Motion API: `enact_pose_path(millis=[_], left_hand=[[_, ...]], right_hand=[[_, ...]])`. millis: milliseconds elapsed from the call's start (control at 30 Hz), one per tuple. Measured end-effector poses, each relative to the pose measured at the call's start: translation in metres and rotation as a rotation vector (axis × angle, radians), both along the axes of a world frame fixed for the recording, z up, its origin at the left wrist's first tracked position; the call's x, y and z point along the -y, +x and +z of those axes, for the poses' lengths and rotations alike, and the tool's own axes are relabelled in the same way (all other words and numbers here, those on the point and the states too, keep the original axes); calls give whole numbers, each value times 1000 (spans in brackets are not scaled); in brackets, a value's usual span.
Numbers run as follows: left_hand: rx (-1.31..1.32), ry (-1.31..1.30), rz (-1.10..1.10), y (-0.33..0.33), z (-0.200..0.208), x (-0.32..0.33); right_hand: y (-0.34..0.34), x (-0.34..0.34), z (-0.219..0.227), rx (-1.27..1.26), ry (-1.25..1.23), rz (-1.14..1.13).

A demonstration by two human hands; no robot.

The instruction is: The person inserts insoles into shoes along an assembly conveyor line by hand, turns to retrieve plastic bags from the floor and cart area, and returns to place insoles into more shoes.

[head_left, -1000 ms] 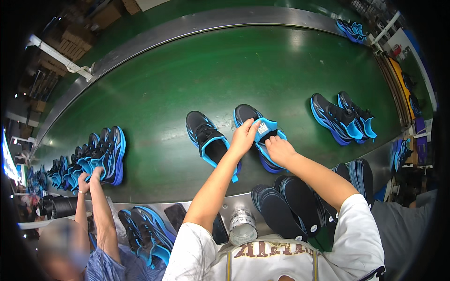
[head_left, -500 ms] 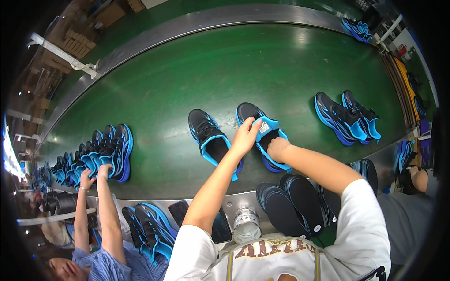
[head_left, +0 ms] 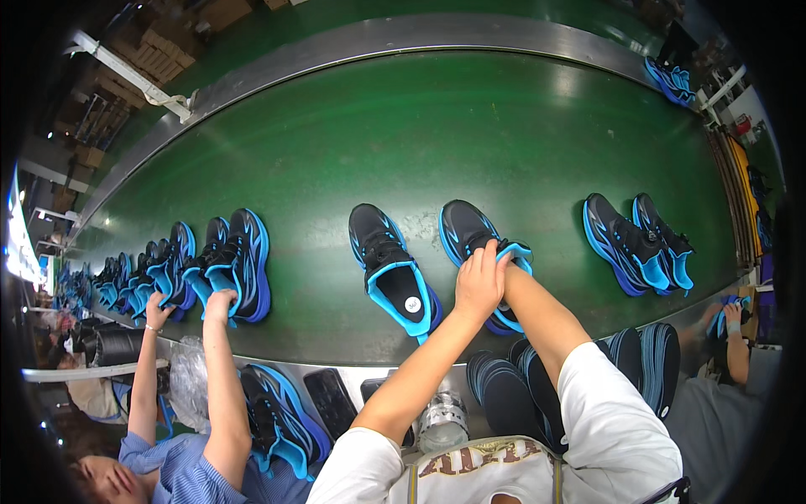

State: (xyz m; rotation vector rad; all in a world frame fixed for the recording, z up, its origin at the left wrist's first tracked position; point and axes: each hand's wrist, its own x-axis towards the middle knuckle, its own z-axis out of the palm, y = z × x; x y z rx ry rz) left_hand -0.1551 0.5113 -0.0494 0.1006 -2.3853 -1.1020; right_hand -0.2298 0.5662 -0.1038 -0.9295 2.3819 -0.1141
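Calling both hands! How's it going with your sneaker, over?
Left hand at opening of black-and-blue sneaker. Right hand mostly hidden there, grip unclear. Left hand blocks the view inside. Matching sneaker stands apart, to the left.

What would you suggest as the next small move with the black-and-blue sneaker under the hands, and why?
I would perhaps ease the right hand out of the black-and-blue sneaker while the left hand steadies its opening: the hands largely hide the interior, whereas the matching sneaker to its left openly shows a round white sticker inside.
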Motion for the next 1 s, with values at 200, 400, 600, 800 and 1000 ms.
enact_pose_path(millis=[200,400,600,800,1000], left_hand=[[5,-123,78,-4,7,0],[357,377,170,-8,3,25],[67,-319,-170,-15,25,33],[89,-309,-267,7,36,36],[-7,-433,-205,52,58,19]], right_hand=[[3,-13,33,55,51,43],[36,-29,141,347,497,447],[64,-55,116,235,371,303],[117,-117,105,-346,-651,-167],[147,-131,98,-314,-661,-200]])
